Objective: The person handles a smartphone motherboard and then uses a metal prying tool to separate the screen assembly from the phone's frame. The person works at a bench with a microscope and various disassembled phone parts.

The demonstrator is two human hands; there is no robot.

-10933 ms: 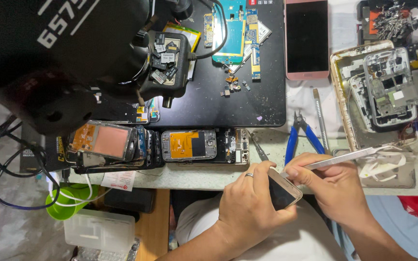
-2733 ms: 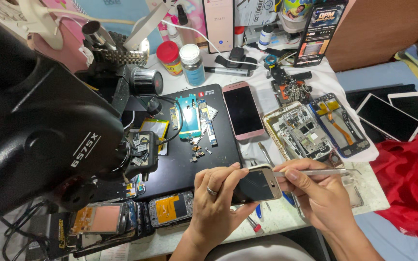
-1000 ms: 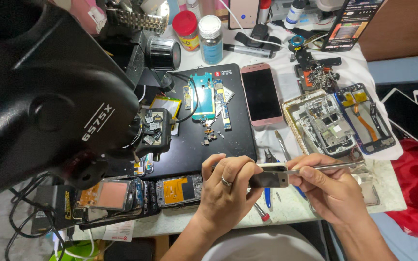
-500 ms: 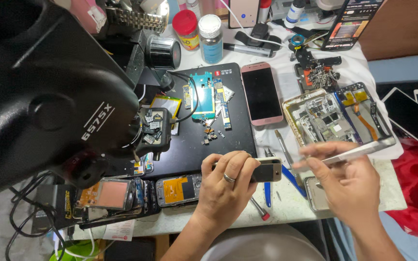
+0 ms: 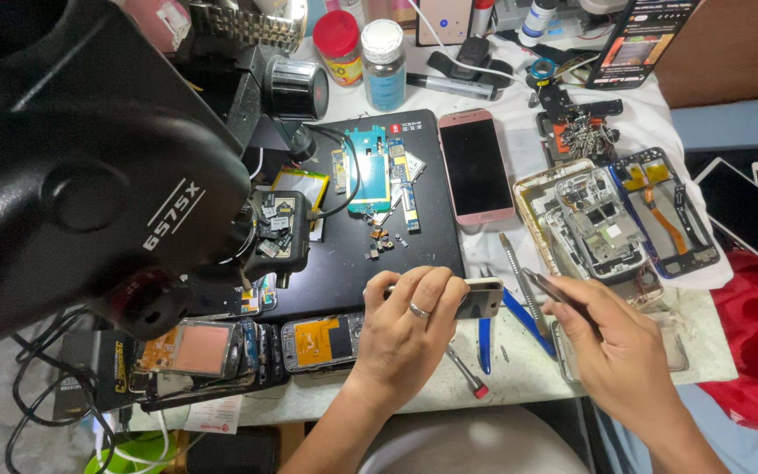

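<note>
**Fingers on phone and tweezers: head view**

Fingers of the left hand are curled closed around a small phone, held edge-on near the front edge of the bench; one finger carries a ring. Fingers of the right hand are pinched shut on metal tweezers, whose tips point left, just beside the phone's right end. Contact between tips and phone cannot be confirmed.

Head view, item count:
- One black mat, far of the left hand, carrying one teal circuit board and scattered small parts.
- One pink phone, face up, right of the mat.
- Two opened phone frames, right of the pink phone.
- Two opened phones, near left.
- One blue-handled tool and one red-tipped screwdriver between the hands, partly hidden.
- One microscope head, filling the left and hiding the bench beneath it.

Tablets at the far right are cut off by the frame.
</note>
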